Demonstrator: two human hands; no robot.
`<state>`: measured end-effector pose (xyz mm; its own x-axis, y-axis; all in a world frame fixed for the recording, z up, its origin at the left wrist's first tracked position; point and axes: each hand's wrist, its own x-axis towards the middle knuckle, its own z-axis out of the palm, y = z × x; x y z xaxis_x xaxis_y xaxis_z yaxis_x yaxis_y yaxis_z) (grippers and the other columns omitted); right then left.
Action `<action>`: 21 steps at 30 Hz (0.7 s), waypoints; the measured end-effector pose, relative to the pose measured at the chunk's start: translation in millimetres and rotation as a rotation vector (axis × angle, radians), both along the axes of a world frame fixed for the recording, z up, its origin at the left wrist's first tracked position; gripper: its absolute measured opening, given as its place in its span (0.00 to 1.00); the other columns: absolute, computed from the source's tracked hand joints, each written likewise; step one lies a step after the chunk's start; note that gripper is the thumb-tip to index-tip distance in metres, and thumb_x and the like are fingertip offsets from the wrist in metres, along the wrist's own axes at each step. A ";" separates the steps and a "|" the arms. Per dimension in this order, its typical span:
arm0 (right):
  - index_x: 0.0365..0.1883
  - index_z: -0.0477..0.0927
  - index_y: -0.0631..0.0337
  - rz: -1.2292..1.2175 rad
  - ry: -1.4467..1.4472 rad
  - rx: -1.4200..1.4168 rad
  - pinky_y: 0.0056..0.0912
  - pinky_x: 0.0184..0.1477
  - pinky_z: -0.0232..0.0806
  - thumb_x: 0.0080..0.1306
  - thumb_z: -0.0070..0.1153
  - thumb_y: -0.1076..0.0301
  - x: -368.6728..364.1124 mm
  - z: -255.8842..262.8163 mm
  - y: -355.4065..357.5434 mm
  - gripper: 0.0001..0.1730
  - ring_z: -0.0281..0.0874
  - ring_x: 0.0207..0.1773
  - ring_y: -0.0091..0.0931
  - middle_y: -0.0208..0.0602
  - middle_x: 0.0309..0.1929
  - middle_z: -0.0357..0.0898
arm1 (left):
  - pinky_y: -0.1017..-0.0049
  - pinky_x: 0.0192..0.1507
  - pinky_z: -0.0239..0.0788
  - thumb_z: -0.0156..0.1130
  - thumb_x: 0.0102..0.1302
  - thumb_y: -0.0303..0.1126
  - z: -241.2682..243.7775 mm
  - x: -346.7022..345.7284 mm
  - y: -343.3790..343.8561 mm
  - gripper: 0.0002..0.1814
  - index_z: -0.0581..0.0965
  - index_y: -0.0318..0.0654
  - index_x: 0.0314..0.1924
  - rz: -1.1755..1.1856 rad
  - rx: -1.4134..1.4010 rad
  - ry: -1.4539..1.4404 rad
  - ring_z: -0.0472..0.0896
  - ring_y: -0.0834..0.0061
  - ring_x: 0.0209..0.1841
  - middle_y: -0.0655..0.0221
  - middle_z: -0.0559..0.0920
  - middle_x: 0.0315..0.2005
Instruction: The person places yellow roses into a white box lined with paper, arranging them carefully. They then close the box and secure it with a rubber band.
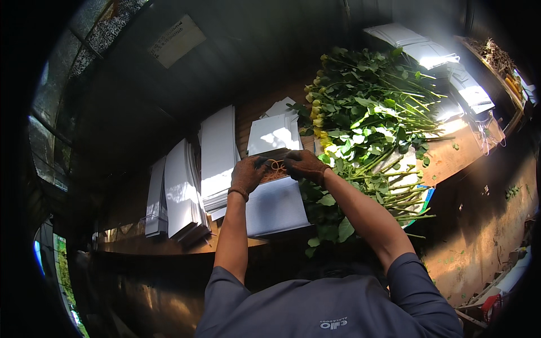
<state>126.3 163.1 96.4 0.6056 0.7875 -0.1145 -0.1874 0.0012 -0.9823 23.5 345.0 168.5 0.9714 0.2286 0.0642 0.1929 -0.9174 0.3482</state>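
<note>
Both of my hands wear brown work gloves with dark fingers. My left hand and my right hand face each other at the middle of the table, and thin tan rubber bands stretch between their fingers. Beneath the bands lies a heap of more reddish-orange bands. Just nearer to me is a stack of white corrugated sheets, and a stack of small white sheets sits beyond my hands. To the right, long-stemmed yellow roses lie in a large leafy pile.
Tall stacks of white board and further bundles stand at the left. More flat white boards lie at the back right, beside a wooden-sided bin. A paper with writing hangs on the dark wall.
</note>
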 end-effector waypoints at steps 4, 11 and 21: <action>0.49 0.78 0.68 0.007 0.100 0.036 0.24 0.30 0.69 0.69 0.61 0.50 7.1 3.7 -16.1 0.26 0.75 0.29 0.20 0.31 0.31 0.79 | 0.64 0.48 0.77 0.61 0.69 0.43 -1.6 7.2 2.1 0.15 0.86 0.42 0.45 0.076 -0.132 0.028 0.86 0.60 0.42 0.59 0.87 0.39; 0.50 0.77 0.66 -0.018 0.176 0.121 0.25 0.34 0.71 0.69 0.61 0.54 12.0 15.3 -42.1 0.23 0.77 0.33 0.21 0.32 0.35 0.79 | 0.61 0.62 0.71 0.69 0.64 0.45 -17.7 18.3 30.3 0.41 0.62 0.40 0.72 -0.104 -0.371 0.087 0.79 0.57 0.59 0.51 0.78 0.59; 0.47 0.80 0.62 -0.084 0.036 0.112 0.23 0.43 0.69 0.72 0.59 0.55 -40.5 25.8 -189.5 0.18 0.74 0.38 0.17 0.26 0.37 0.79 | 0.69 0.48 0.76 0.71 0.59 0.31 19.1 31.5 -136.5 0.15 0.84 0.39 0.46 -0.658 -0.478 0.152 0.85 0.67 0.40 0.62 0.87 0.38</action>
<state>85.8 -26.4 122.2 0.6672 0.7431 -0.0519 -0.2172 0.1275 -0.9678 55.0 208.5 187.5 0.9065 -0.4205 -0.0384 -0.2555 -0.6187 0.7429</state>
